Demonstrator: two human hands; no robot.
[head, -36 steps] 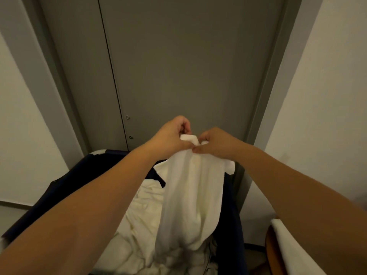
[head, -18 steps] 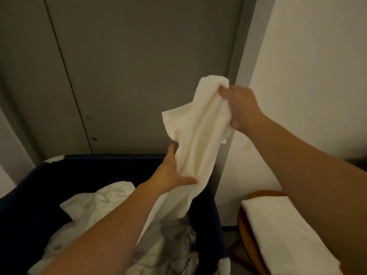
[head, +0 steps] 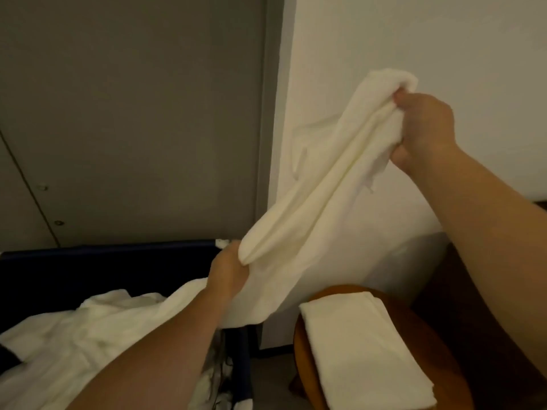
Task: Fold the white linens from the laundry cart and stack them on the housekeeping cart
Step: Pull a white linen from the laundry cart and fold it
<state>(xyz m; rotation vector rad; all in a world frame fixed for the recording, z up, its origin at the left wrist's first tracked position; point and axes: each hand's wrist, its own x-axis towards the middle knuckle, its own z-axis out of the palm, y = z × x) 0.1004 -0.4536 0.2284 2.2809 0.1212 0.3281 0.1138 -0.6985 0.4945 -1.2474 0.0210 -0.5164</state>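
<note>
A white linen [head: 319,199] stretches in the air between my two hands. My right hand [head: 423,128] grips its bunched upper end high at the right. My left hand [head: 229,270] pinches its lower part just above the dark blue laundry cart [head: 103,264]. More crumpled white linens [head: 74,329] lie inside the cart at the lower left. A folded white linen [head: 358,350] rests on a round brown wooden surface [head: 307,377] at the lower right.
A grey door [head: 133,113] stands behind the cart, with a white wall [head: 414,34] to its right. A dark piece of furniture [head: 488,306] sits beside the round surface under my right forearm.
My hands have pulled apart from a joined grip. The right hand lifted the linen's top up and to the right, while the left slid down it. The view swung right.
</note>
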